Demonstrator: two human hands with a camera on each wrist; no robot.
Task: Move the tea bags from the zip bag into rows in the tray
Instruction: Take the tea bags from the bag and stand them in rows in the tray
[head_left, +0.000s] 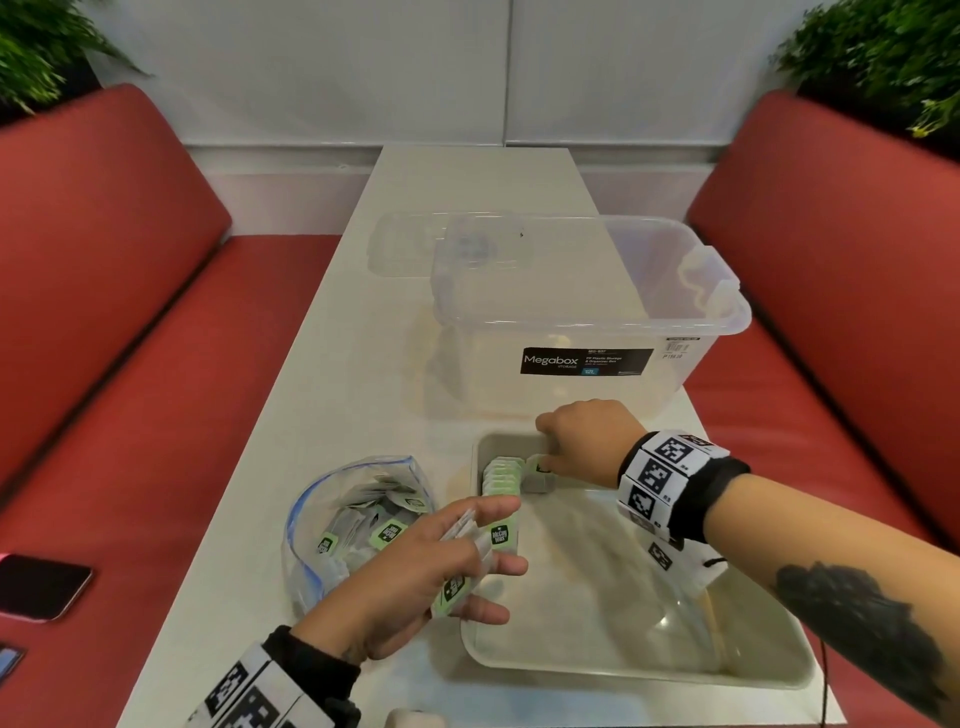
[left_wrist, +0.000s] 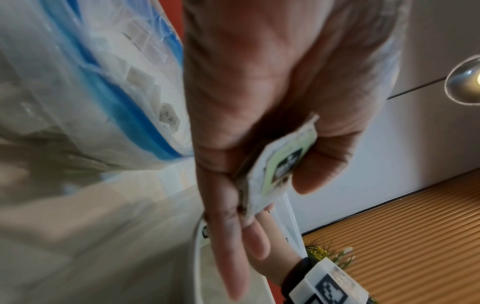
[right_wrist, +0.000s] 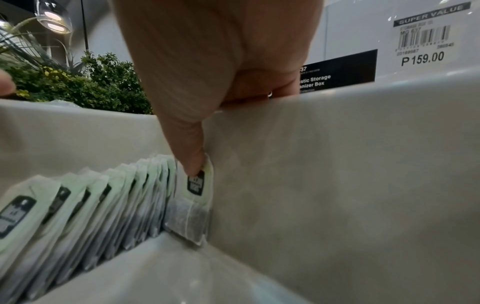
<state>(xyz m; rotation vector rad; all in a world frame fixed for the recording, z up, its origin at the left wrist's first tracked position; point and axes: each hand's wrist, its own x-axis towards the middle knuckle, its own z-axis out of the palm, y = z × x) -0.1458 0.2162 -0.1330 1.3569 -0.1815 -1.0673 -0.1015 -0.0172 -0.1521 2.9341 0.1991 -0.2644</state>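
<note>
Tea bags going from the zip bag to a row in the tray.

On the white tabletop (head_left: 363, 364), the clear blue-zip plastic bag (head_left: 332, 499) lies open at left with green-labelled tea bags loose inside. The left hand (head_left: 415, 577), palm turned sideways, fingers (left_wrist: 233, 257) clamped on a small stack of tea bags (head_left: 470, 551), hovers between the bag and the grey plastic tray (head_left: 649, 670). The right hand (head_left: 587, 441) reaches into the tray's far left corner, fingertip pressing one tea bag (right_wrist: 198, 185) upright against the wall, next to the standing row (head_left: 501, 475); most of the tray floor is bare.
</note>
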